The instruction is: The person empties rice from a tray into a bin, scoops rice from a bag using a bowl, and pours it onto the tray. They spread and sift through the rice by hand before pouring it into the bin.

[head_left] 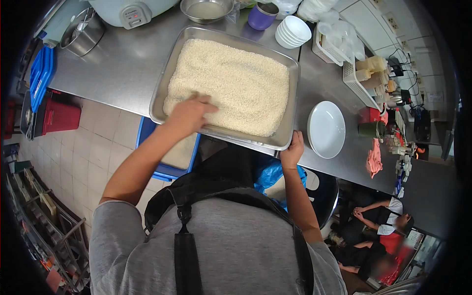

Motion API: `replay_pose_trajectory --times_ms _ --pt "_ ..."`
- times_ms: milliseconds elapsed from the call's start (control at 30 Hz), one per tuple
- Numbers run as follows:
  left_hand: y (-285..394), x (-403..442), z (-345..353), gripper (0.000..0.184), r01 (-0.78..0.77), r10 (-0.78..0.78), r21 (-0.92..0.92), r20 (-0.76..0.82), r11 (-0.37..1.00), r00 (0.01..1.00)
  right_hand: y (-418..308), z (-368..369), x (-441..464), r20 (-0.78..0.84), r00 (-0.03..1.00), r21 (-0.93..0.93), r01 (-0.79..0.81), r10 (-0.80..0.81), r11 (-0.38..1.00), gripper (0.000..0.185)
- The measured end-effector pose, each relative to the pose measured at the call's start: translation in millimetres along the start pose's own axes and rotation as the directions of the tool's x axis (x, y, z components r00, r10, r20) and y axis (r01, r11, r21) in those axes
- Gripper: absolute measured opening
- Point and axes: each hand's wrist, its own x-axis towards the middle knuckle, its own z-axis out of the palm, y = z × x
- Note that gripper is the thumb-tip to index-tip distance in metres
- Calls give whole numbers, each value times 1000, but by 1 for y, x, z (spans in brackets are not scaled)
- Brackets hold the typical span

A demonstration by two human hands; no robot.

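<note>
A rectangular metal tray [160, 93] lies on the steel counter, spread with a layer of pale grains [236, 88] that look like rice. Over the tray's near left part is my left hand [191, 114], its fingers slightly apart and touching the grains, with nothing visibly held. At the near right corner, my right hand [293, 150] grips the tray's rim; some of its fingers are hidden. Shallow furrows mark the surface of the grains.
A white oval dish [326, 129] sits right of the tray. Stacked white bowls [293, 32], a purple cup [262, 16] and a metal bowl [206, 10] stand behind. Below the counter are a blue bin [143, 132] and a blue bag [270, 172]. Two people are at lower right.
</note>
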Motion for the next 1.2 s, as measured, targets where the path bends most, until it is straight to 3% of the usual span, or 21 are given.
replay_pose_trajectory --times_ms 133,267,333,367,467,567,667,767,867,1033,1100,1200 --pt "47 44 30 46 -235 228 61 96 970 969 1 0 2 -21 999 -24 39 -39 999 22" --pt "78 84 46 42 -253 247 108 65 961 967 6 -1 0 37 999 -66 11 -8 998 32" --pt "73 108 46 39 -252 246 106 63 962 967 2 4 -3 -27 996 125 -82 86 989 43" --pt "66 115 44 39 -228 228 146 18 963 973 2 5 -4 -52 989 220 -123 137 968 48" --pt "31 120 25 40 -121 146 241 -85 963 986 -3 -2 -2 2 999 55 -37 37 998 64" --pt "-2 101 0 45 32 11 285 -148 958 989 7 1 -2 -16 998 5 54 -54 999 67" --pt "-15 69 -3 44 152 -101 263 -196 953 975 4 0 -2 -12 999 15 32 -31 999 68" --pt "3 41 9 40 87 -52 191 -184 978 982 7 1 -3 -14 999 48 29 -29 998 69" --pt "38 46 10 37 23 -22 -11 43 1000 999 8 1 -3 -22 998 42 52 -51 998 70" --pt "85 132 12 37 -142 149 71 -107 987 983 7 0 -3 6 1000 43 9 -10 999 70" --pt "88 175 27 47 -178 201 134 -187 975 961 6 -2 -2 8 1000 31 10 -10 999 69" --pt "94 209 46 63 -143 154 87 -139 986 978 2 -3 1 5 1000 23 5 -5 1000 67"
